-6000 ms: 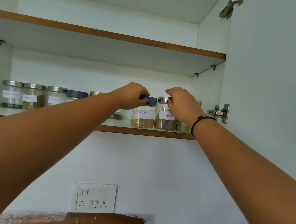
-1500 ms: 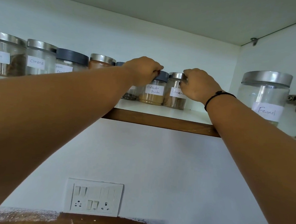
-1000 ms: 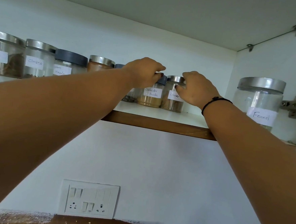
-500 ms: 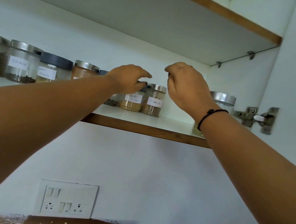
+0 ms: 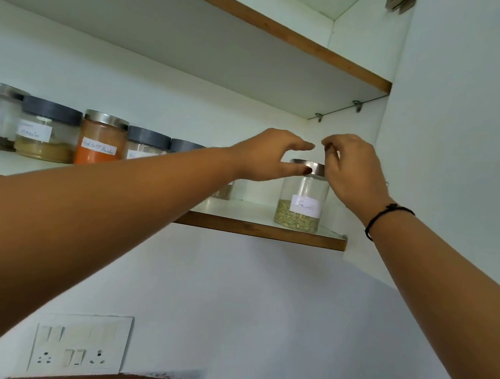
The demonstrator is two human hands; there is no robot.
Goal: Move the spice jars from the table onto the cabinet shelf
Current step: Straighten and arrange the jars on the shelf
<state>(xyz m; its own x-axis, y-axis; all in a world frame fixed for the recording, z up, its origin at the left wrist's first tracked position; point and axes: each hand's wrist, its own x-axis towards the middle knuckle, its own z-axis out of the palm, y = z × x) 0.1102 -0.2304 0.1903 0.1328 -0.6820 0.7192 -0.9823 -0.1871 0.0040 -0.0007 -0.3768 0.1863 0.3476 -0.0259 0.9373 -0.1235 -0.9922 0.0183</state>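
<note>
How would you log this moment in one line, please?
fennel jar: upright on shelf; left hand: open over lid; right hand: curled beside lid, grip unclear; phase: pre-grasp

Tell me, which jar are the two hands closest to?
The fennel jar, standing alone at the shelf's right end, greenish seeds inside. The left hand and right hand flank its steel lid; other jars sit further left.

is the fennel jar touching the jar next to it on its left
Apart. The head view shows a bare strip of shelf between the fennel jar and the neighbouring jar.
</note>
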